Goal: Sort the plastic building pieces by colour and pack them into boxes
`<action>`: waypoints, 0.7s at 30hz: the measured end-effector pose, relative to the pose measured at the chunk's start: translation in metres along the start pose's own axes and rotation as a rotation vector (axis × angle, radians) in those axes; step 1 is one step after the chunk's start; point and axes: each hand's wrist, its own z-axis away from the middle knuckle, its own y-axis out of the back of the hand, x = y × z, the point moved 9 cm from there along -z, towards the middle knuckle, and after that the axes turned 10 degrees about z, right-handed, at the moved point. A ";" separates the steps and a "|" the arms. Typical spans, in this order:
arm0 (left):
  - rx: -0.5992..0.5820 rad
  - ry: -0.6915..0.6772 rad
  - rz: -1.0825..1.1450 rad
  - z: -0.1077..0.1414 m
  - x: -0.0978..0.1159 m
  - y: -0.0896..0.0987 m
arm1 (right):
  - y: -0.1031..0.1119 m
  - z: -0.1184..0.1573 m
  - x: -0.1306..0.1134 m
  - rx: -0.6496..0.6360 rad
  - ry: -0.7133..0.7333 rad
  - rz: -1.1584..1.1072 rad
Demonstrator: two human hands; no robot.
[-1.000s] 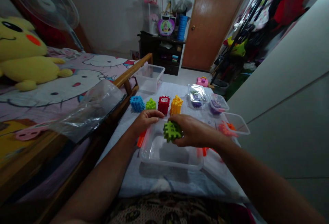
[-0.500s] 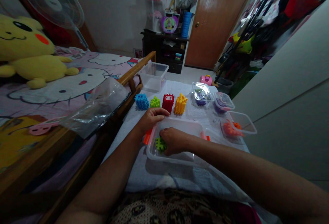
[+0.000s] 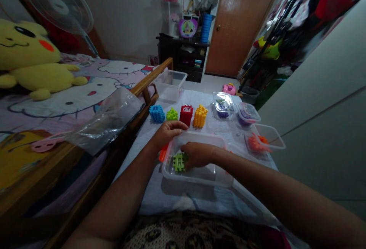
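Note:
My right hand (image 3: 197, 155) reaches into a clear plastic container (image 3: 200, 182) with its fingers closed on a green interlocking building block (image 3: 179, 162) at the left end. The block's notched, window-like face shows; the fingertips are partly hidden behind it. My left hand (image 3: 170, 130) grips the container's far left rim, thumb and fingers close together. Just beyond the container stand a row of block stacks: blue (image 3: 157, 113), light green (image 3: 172, 114), red (image 3: 187, 115) and yellow (image 3: 200, 115).
At the right sit lidded tubs with purple pieces (image 3: 247, 114) and an open tub (image 3: 268, 136) with orange pieces. A larger clear bin (image 3: 170, 85) stands at the back left. A wooden bed rail (image 3: 151, 77) runs along the table's left side.
My right hand has shifted slightly right, and the green block now shows more of its face. My left hand stays at the rim.

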 end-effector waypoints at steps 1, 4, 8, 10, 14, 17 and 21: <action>0.004 0.001 0.000 0.000 0.000 0.000 | -0.002 0.000 0.001 -0.023 -0.002 -0.005; 0.007 0.005 0.000 0.001 0.002 -0.001 | -0.006 -0.002 -0.001 -0.058 0.015 -0.052; -0.002 0.007 0.000 0.001 0.001 -0.001 | -0.005 -0.002 -0.003 -0.055 0.005 -0.095; -0.006 0.005 -0.004 0.002 0.001 0.000 | -0.004 -0.001 -0.004 -0.053 0.005 -0.098; -0.008 -0.010 -0.030 0.001 0.000 0.001 | -0.003 0.002 -0.010 -0.057 0.067 -0.088; -0.002 -0.005 -0.031 0.002 0.000 0.002 | -0.003 0.003 -0.012 -0.056 0.086 -0.075; 0.000 0.002 -0.026 0.002 0.001 0.000 | -0.005 0.003 -0.012 -0.079 0.093 -0.048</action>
